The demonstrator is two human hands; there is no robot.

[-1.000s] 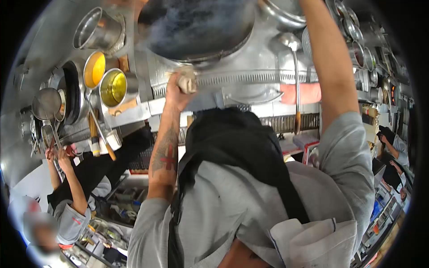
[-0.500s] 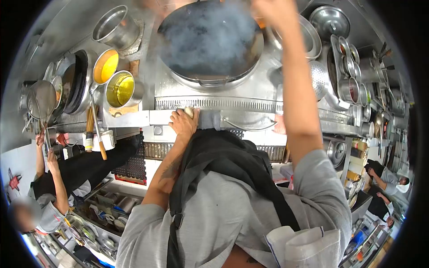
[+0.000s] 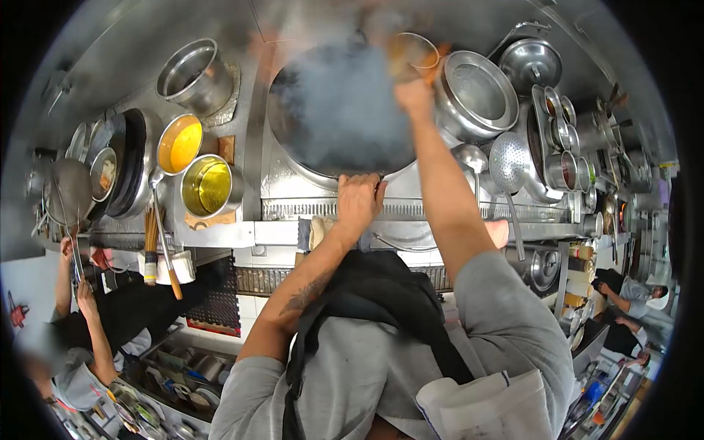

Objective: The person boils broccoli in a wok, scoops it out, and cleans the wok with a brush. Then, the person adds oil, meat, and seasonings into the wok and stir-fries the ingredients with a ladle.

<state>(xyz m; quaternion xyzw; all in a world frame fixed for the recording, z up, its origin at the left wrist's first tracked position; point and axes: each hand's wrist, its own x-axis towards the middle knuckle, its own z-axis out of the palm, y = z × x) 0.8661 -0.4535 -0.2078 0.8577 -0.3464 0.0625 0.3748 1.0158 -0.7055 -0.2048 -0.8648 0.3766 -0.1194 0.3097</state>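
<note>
- The wok sits in the middle of the steel counter, its inside largely hidden by thick smoke.
- The left hand is at the wok's near edge, fingers bent over and clamped on it as far as the view shows.
- The right hand is beside the wok's right side, near a blurred round vessel and orange flame; blur keeps me from telling whether its fingers are together, or on what.
- The step in hand looks like work over the hot wok, the left hand steadying it.
- I judge that the next move calls for a sure left hold, with the right wrist well apart from the flame.
- To the right stand a wide basin and a perforated ladle; to the left, two pots of yellow liquid.
- A folded cloth lies at the near edge, just left of the left wrist.
</note>
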